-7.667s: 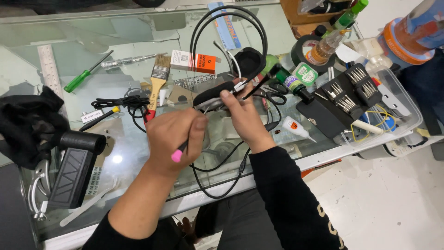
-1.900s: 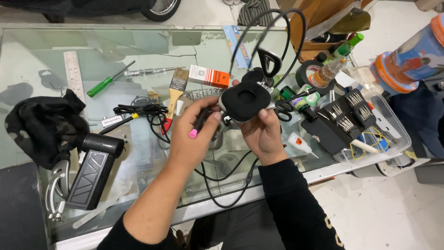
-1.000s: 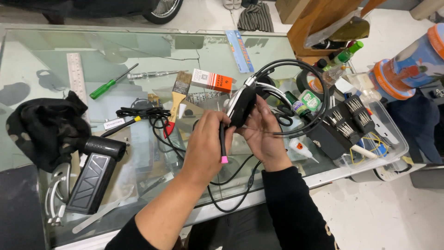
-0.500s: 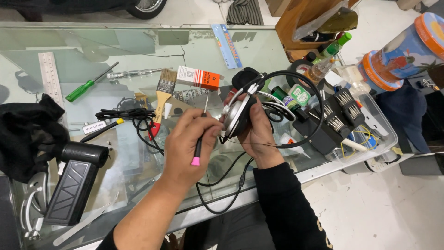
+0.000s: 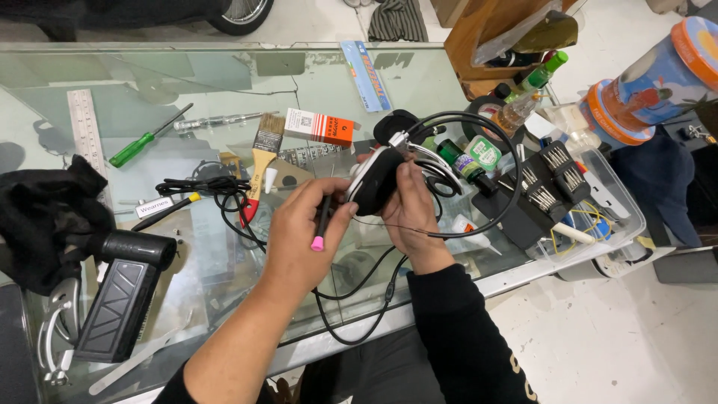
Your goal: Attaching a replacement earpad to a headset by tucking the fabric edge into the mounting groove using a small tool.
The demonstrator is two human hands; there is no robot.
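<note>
My left hand (image 5: pixel 303 232) grips a thin black tool with a pink end (image 5: pixel 320 224), its tip against the black-and-white earcup (image 5: pixel 372 179) of a wired headset. My right hand (image 5: pixel 407 209) holds that earcup from the right side, thumb on its edge. The black headband (image 5: pixel 497 150) loops out to the right over the table, and the second ear pad (image 5: pixel 393 123) sits just behind. The headset's black cable (image 5: pixel 359 299) hangs down past the glass table's front edge.
On the glass table (image 5: pixel 209 82) lie a green screwdriver (image 5: pixel 142 142), a steel ruler (image 5: pixel 84 127), a paintbrush (image 5: pixel 258 161), an orange-and-white box (image 5: pixel 321 127), a black heat gun (image 5: pixel 120 292), a black cloth (image 5: pixel 41 217). A screwdriver bit rack (image 5: pixel 550 183) and clear tray (image 5: pixel 606 217) stand at right.
The headset has been turned over between my hands across the frames; the earcup now faces the tool, which my left hand has brought up to it. The camera view shifted slightly.
</note>
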